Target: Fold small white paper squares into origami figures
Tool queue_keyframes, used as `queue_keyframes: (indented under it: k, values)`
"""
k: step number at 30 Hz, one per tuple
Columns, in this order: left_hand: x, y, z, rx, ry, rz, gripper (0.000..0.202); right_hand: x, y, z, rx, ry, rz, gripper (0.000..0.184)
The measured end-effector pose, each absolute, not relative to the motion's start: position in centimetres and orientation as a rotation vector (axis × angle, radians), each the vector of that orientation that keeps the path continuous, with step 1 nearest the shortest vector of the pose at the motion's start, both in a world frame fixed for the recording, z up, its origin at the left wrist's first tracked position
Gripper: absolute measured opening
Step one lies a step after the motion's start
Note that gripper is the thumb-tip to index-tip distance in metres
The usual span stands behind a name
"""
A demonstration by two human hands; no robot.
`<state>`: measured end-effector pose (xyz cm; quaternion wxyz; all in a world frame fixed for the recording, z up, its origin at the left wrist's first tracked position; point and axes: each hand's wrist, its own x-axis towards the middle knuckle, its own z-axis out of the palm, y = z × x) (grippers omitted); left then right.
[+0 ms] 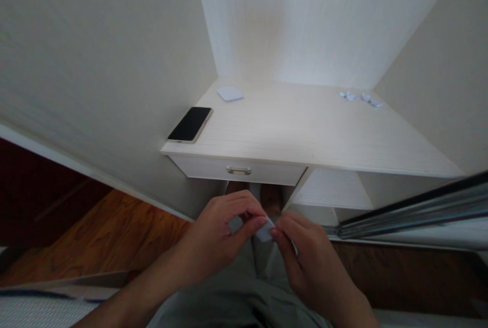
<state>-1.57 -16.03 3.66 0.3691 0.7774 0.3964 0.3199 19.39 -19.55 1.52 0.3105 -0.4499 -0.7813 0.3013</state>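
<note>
Between my two hands is a small piece of white paper, held above my lap in front of the desk. My left hand pinches its left side between thumb and fingertips. On the other side, my right hand grips the paper's right edge with thumb and curled fingers. Part of the paper is hidden behind the fingers. A stack of white paper squares lies at the back left of the desktop, and several small folded paper pieces sit at the back right.
A phone with a dark screen lies at the left front of the white desktop. Below are a drawer with a metal handle and an open shelf. Walls enclose the desk left and right; a dark-edged sliding panel stands at right.
</note>
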Motion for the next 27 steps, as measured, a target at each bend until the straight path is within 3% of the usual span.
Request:
queue_keyframes:
  k: [4,10,20,27]
  values:
    - [-1.0,-16.4,3.6,2.053,1.023,0.852,0.015,19.2,-19.4,2.0,-1.164,-2.188,0.669,0.023]
    - [-0.5,-16.4,4.0,1.905,1.222,0.989,0.022,18.1,-18.1,1.6,-1.119,-1.852,0.921,0.027]
    - [-0.5,-15.2,4.1,1.742,1.274,0.859,0.03,17.4,-16.3,0.8,-1.128,-1.841,0.802,0.028]
    - [-0.5,-14.7,3.5,1.506,1.152,0.833,0.025,17.3,-16.6,-0.1,-1.168,-1.662,0.793,0.033]
